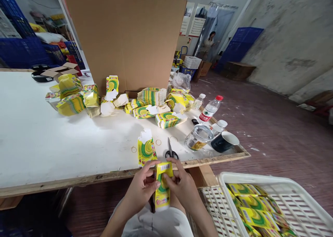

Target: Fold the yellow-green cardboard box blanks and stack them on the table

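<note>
Between my two hands, over my lap and just off the table edge, is a small yellow and green box [163,190] with a barcode at its upper end. My left hand [142,185] grips its left side, thumb against the edge. My right hand [179,178] holds the right side, its thumb pressed on the front face. Just beyond, a few flat printed cartons [146,148] with white flaps lie at the table's edge. Black-handled scissors [171,151] lie beside them, close to my right fingers. A rubber band [158,142] rests between cartons and scissors.
To my right stands a white plastic basket [260,178] holding several yellow boxes. A clear jar [199,137], dark mug [224,142] and red-capped bottle [210,109] crowd the table's right corner. Bundled cartons [152,96] line the back before a big cardboard sheet [125,39].
</note>
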Available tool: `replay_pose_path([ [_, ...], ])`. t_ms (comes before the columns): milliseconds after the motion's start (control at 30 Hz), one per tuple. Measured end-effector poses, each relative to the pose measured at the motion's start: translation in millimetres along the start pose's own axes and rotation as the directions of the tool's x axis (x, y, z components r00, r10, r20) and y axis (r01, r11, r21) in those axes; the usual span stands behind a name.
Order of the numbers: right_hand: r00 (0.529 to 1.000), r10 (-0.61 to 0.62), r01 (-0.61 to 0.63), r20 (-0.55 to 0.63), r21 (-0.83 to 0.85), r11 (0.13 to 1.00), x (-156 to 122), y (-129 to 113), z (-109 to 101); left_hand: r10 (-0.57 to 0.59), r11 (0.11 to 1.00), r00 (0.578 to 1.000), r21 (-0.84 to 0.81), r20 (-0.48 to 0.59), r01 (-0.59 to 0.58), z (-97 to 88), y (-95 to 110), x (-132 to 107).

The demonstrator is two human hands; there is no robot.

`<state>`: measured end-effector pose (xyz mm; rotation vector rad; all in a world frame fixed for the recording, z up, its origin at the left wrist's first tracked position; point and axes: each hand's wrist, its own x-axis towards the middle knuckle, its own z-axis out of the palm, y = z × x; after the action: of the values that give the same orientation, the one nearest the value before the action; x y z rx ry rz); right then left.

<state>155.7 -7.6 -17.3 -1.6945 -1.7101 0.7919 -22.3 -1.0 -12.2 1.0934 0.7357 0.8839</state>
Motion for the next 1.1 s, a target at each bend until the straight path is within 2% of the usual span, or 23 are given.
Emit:
replay_pose_path([
  [100, 0.999, 0.003, -0.004, 0.038, 0.020, 1.000, -1, 3, 0, -0.017, 1.000, 1.000, -0.008, 0.011, 0.017, 0.2, -1, -1],
  [233, 1.000, -0.001, 0.001, -0.007, 0.014, 1.000, -3, 2, -3, -0.011, 1.000, 1.000, 0.008, -0.012, 0.011, -0.2, 2, 1],
  [333, 0.997, -0.069, 0.074, -0.043, 0.153, 0.985, -4, 0, -8, -0.024, 0.999, 0.999, -0.036, -0.034, 0.023, -0.2, 5, 2],
  [467, 0.990, -0.064, 0.113, -0.127, 0.429, 0.896, -4, -1, -10, -0.027, 0.998, 0.999, -0.062, -0.017, 0.026, 8.4, 4, 2],
  [533, 0.979, -0.077, 0.155, -0.189, 0.439, 0.885, -10, -2, -18, 0.018, 1.000, 1.000, -0.014, -0.004, -0.018, 12.0, 1, 3],
  [567, 0.962, -0.090, 0.185, -0.257, 0.372, 0.909, -15, -3, -26, 0.059, 0.997, 0.998, 0.049, -0.017, -0.058, 11.6, -1, 3],
  [600, 0.927, -0.105, 0.205, -0.361, 0.251, 0.946, -21, -4, -37, 0.110, 0.984, 0.993, 0.144, -0.046, -0.102, 9.2, -3, 5],
  [633, 0.866, -0.135, 0.199, -0.481, 0.085, 0.976, -29, -4, -51, 0.169, 0.954, 0.982, 0.263, -0.087, -0.141, 4.7, -5, 7],
  [700, 0.658, -0.220, 0.043, -0.720, -0.255, 0.966, -42, -3, -82, 0.289, 0.838, 0.943, 0.519, -0.166, -0.165, -8.5, -10, 12],
  [733, 0.583, -0.258, -0.052, -0.770, -0.352, 0.934, -47, -1, -94, 0.329, 0.774, 0.925, 0.615, -0.190, -0.149, -15.7, -14, 15],
  [767, 0.544, -0.273, -0.113, -0.793, -0.392, 0.913, -49, 1, -102, 0.353, 0.720, 0.914, 0.682, -0.202, -0.128, -22.1, -18, 17],
  [800, 0.552, -0.257, -0.128, -0.793, -0.385, 0.914, -48, 4, -104, 0.356, 0.680, 0.913, 0.726, -0.201, -0.106, -27.1, -23, 20],
  [833, 0.601, -0.204, -0.107, -0.773, -0.330, 0.938, -44, 7, -100, 0.354, 0.650, 0.916, 0.755, -0.191, -0.094, -30.3, -27, 22],
  [867, 0.673, -0.124, -0.063, -0.729, -0.224, 0.973, -37, 10, -88, 0.348, 0.627, 0.921, 0.773, -0.175, -0.090, -31.8, -32, 23],
  [933, 0.831, 0.071, -0.030, -0.551, 0.084, 0.996, -14, 16, -51, 0.335, 0.605, 0.933, 0.789, -0.134, -0.105, -31.3, -39, 25],
  [967, 0.875, 0.165, -0.054, -0.455, 0.247, 0.967, -1, 18, -30, 0.330, 0.602, 0.938, 0.790, -0.111, -0.119, -30.5, -41, 24],
  [1033, 0.905, 0.189, -0.054, -0.381, 0.338, 0.940, 25, 21, 10, 0.316, 0.612, 0.946, 0.777, -0.070, -0.147, -30.2, -42, 22],
  [1100, 0.925, 0.193, -0.042, -0.326, 0.417, 0.908, 43, 21, 34, 0.313, 0.642, 0.948, 0.747, -0.053, -0.170, -32.4, -41, 19],
])
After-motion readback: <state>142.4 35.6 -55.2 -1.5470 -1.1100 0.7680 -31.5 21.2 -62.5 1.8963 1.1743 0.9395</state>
